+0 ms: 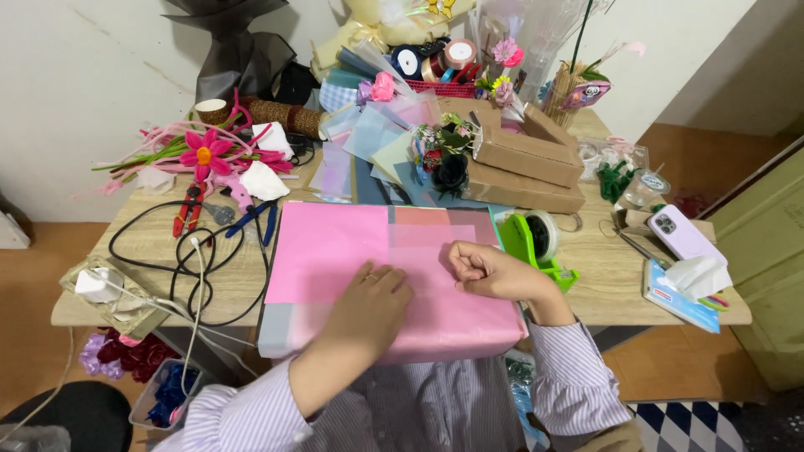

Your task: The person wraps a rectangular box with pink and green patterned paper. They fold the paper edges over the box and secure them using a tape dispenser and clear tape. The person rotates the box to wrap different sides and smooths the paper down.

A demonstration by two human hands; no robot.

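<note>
A flat box wrapped in pink paper lies on the wooden table in front of me. My left hand presses flat on the pink paper near the box's front edge, fingers spread. My right hand rests on the paper's right side with its fingers curled in; whether it pinches anything I cannot tell. A green tape dispenser stands just right of my right hand.
Two brown cardboard boxes sit behind the dispenser, with sheets of coloured paper beside them. Pink craft flowers, red pliers and black cables crowd the left. A lilac phone and tissues lie right.
</note>
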